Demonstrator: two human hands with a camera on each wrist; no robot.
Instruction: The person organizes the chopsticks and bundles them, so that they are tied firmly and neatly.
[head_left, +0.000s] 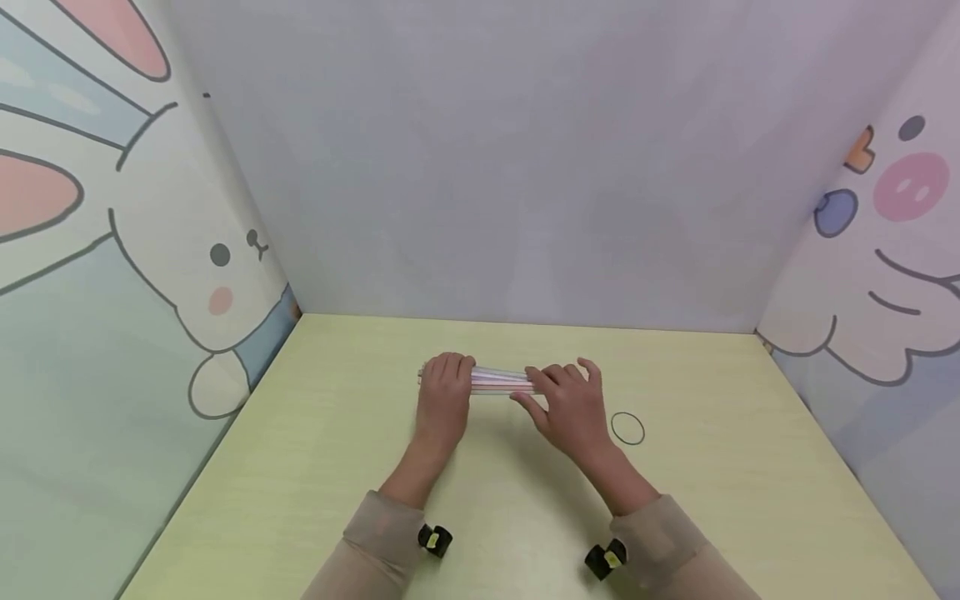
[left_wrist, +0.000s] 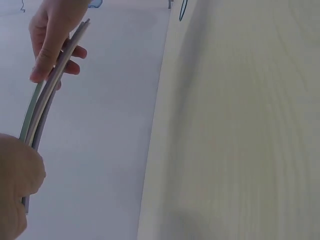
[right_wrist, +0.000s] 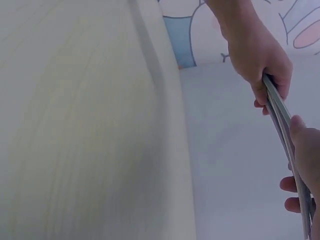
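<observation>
Left hand (head_left: 444, 400) clamped on sticks (head_left: 498, 383) at 9 o'clock, right hand (head_left: 573, 408) at 3; likely bunching; next probably needs 1 hand for loop (head_left: 644, 431).

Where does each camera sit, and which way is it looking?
Head: worn on the head, looks forward and down at the table and the thin sticks; the left hand, right hand and sleeves show.
Left wrist: looks at the sticks, with the left hand near and the right hand beyond.
Right wrist: looks the opposite way, with the right hand near, the left hand beyond and a wall rabbit behind.
Shared: head and left wrist both see the dark ring.
</observation>
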